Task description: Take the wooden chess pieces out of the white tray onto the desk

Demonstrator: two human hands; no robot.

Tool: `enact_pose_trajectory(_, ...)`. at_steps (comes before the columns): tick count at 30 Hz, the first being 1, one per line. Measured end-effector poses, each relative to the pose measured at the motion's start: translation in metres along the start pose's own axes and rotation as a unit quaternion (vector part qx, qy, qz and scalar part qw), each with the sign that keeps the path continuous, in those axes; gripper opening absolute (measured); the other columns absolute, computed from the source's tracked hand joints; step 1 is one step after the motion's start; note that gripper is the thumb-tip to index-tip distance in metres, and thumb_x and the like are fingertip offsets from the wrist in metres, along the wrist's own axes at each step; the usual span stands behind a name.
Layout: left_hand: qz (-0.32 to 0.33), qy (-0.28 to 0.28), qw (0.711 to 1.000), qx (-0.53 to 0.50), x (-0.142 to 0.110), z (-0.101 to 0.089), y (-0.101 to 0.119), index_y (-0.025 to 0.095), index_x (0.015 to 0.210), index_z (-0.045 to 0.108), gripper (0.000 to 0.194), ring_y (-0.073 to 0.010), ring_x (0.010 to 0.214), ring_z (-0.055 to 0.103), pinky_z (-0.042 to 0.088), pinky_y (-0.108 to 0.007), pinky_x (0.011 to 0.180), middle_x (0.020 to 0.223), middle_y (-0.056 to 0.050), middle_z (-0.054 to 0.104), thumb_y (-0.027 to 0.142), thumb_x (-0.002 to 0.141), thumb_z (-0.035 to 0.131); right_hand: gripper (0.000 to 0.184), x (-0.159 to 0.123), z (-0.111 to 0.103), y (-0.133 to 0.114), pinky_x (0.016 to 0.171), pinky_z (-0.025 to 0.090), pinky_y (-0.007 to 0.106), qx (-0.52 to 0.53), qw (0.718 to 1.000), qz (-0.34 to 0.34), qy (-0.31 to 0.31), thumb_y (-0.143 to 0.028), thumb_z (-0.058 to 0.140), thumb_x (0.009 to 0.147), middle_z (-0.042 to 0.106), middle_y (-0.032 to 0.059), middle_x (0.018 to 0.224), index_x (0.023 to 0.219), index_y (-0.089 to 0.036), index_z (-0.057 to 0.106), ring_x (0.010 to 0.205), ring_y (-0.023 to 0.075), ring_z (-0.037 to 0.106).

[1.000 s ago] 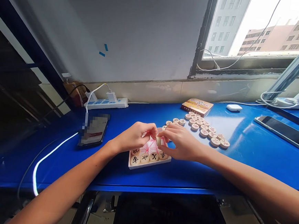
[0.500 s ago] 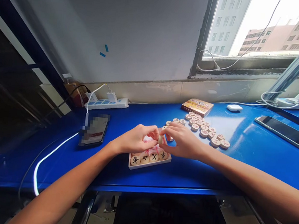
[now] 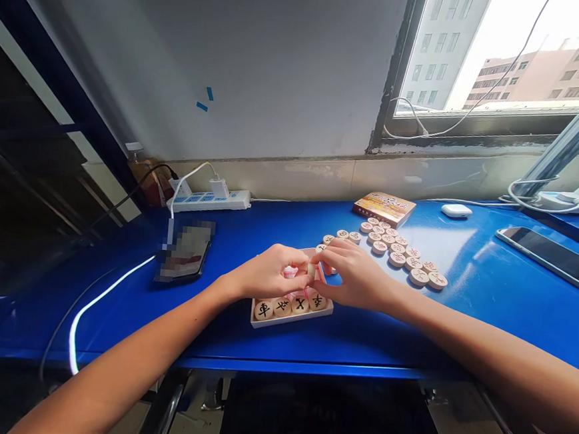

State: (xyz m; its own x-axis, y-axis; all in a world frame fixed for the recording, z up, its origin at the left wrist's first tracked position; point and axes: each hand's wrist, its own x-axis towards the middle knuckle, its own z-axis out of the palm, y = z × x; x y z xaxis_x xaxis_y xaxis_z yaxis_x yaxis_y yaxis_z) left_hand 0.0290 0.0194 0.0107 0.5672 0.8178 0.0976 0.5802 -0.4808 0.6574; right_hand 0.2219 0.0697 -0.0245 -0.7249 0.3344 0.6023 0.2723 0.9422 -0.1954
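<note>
Between my two hands, a round wooden xiangqi piece (image 3: 311,271) is held on edge above an open box tray (image 3: 291,321). My left hand (image 3: 275,273) pinches it from the left with closed fingers. From the other side, my right hand (image 3: 343,271) grips it between thumb and fingers. Along the tray's near side lies a row of pieces with black characters (image 3: 282,306). Red-lined sheet (image 3: 298,291) shows in the tray behind them, partly covered by my hands. Other black-marked pieces (image 3: 342,234) lie just beyond my right hand.
Several red-marked pieces (image 3: 397,259) stand in rows right of my hands. Behind them is the box lid (image 3: 384,208). A white earphone case (image 3: 456,211) and a phone (image 3: 557,259) lie farther right. On the left are another phone (image 3: 185,252), a power strip (image 3: 213,200) and a white cable (image 3: 84,311).
Both hands stay over the tray, still holding the piece, with only a slight shift of the fingers. The whole view has moved slightly.
</note>
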Motion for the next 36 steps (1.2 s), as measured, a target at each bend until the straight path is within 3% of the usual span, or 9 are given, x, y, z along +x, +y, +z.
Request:
enact_pose_trajectory(5,-0.016,0.017,1.0,0.012,0.0,0.0,-0.001,0.015,0.065,0.051,0.018,-0.0086,0.061,0.049,0.037,-0.019,0.06,0.067,0.003,0.057,0.021,0.082,0.053,0.007,0.0,-0.001,-0.001,0.07,0.039,0.029,0.005,1.0,-0.004,0.004,-0.022,0.063,0.075,0.059,0.0011,0.068,0.08,-0.019,0.058,0.069,0.0158,0.048)
enact_pose_trajectory(10,-0.088,0.035,0.995,0.023,0.001,-0.003,-0.005,0.015,0.073,0.055,0.034,-0.0105,0.063,0.049,0.037,-0.021,0.058,0.071,0.002,0.059,0.045,0.088,0.051,0.008,0.0,-0.001,-0.001,0.069,0.038,0.029,-0.009,1.0,0.017,0.015,-0.024,0.06,0.079,0.06,0.0014,0.068,0.084,-0.019,0.057,0.07,0.0162,0.049)
enact_pose_trajectory(13,-0.117,0.021,0.993,0.003,0.001,-0.003,-0.006,0.016,0.083,0.06,0.038,-0.0121,0.065,0.053,0.038,-0.021,0.057,0.073,0.001,0.06,0.051,0.089,0.048,0.009,0.0,0.0,0.0,0.067,0.038,0.029,-0.024,0.999,0.03,0.029,-0.025,0.058,0.081,0.061,0.0024,0.069,0.086,-0.018,0.057,0.07,0.0164,0.05)
enact_pose_trajectory(18,-0.113,0.015,0.993,-0.017,0.0,-0.003,-0.003,0.017,0.091,0.062,0.035,-0.0137,0.069,0.058,0.042,-0.022,0.061,0.078,0.0,0.064,0.049,0.089,0.049,0.01,0.001,0.0,-0.002,0.066,0.038,0.029,-0.034,0.998,0.036,0.034,-0.023,0.056,0.082,0.059,0.0018,0.067,0.09,-0.017,0.058,0.068,0.0162,0.049)
enact_pose_trajectory(24,-0.084,0.065,0.994,-0.021,0.001,-0.003,-0.004,0.016,0.102,0.06,0.029,-0.0178,0.085,0.064,0.049,-0.028,0.076,0.09,-0.004,0.068,0.037,0.082,0.061,0.014,0.001,-0.002,-0.004,0.066,0.037,0.029,-0.024,0.997,0.071,0.002,-0.026,0.054,0.085,0.059,0.0023,0.069,0.096,-0.018,0.058,0.074,0.018,0.05)
enact_pose_trajectory(30,-0.044,0.145,0.984,0.096,0.002,0.003,-0.009,0.019,0.109,0.059,0.026,-0.0154,0.086,0.064,0.048,-0.026,0.077,0.094,-0.001,0.068,0.024,0.083,0.058,0.019,0.003,-0.003,-0.001,0.067,0.038,0.03,-0.006,0.994,0.112,0.002,-0.028,0.053,0.086,0.062,0.0047,0.071,0.099,-0.014,0.059,0.075,0.019,0.051)
enact_pose_trajectory(36,-0.007,0.161,0.979,0.129,0.002,0.009,-0.005,0.019,0.113,0.058,0.027,-0.0154,0.084,0.064,0.047,-0.024,0.073,0.093,-0.002,0.068,0.027,0.087,0.054,0.016,0.004,-0.002,0.001,0.065,0.038,0.029,0.022,0.993,0.119,0.014,-0.03,0.05,0.089,0.062,0.003,0.066,0.09,-0.017,0.059,0.072,0.0176,0.051)
